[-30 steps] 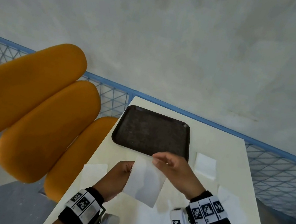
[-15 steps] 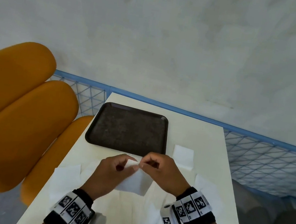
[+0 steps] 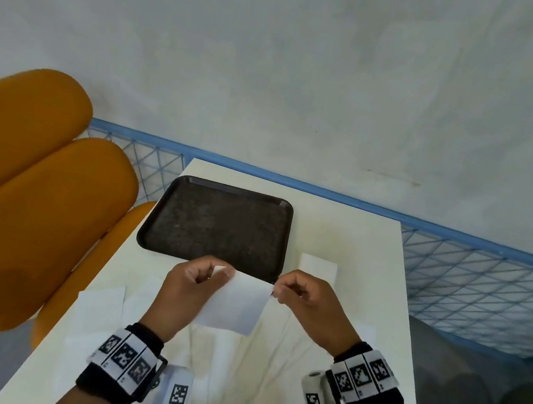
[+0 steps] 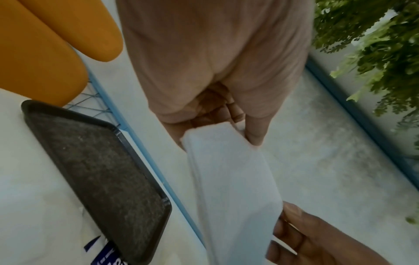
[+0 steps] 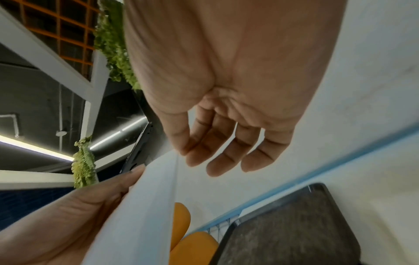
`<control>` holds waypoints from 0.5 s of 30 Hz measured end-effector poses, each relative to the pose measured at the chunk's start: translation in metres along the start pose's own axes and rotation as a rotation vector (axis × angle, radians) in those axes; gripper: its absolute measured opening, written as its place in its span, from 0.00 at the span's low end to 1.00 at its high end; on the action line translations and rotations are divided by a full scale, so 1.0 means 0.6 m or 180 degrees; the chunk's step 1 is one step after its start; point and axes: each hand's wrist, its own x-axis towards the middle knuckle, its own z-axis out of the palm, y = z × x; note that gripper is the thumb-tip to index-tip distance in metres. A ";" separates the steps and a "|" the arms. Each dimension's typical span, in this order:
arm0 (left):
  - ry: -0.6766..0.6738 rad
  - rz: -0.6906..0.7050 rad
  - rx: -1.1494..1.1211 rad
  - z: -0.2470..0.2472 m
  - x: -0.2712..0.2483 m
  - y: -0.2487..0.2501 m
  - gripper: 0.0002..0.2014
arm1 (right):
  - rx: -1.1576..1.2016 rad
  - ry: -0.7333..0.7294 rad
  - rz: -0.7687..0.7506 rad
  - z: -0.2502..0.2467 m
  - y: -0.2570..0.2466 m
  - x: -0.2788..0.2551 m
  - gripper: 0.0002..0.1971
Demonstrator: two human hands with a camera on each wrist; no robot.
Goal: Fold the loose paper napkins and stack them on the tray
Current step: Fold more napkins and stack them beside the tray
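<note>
Pale table (image 3: 348, 248) by grey wall (image 3: 278, 65); both hands, left hand (image 3: 190, 289) and right hand (image 3: 307, 299), pinch 1 napkin (image 3: 236, 304), hiding its corners.

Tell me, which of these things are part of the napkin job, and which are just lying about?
Part of the job:
- held napkin, pinched at its top corners by the left hand and right hand
- dark tray, nothing on it yet
- small folded napkin right of the tray
- loose napkins on the table

Just lying about:
- orange cushions
- blue mesh railing
</note>
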 end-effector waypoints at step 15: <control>0.0432 -0.1212 -0.0542 0.040 -0.015 -0.086 0.07 | 0.0784 0.0718 0.1358 -0.052 0.184 0.025 0.03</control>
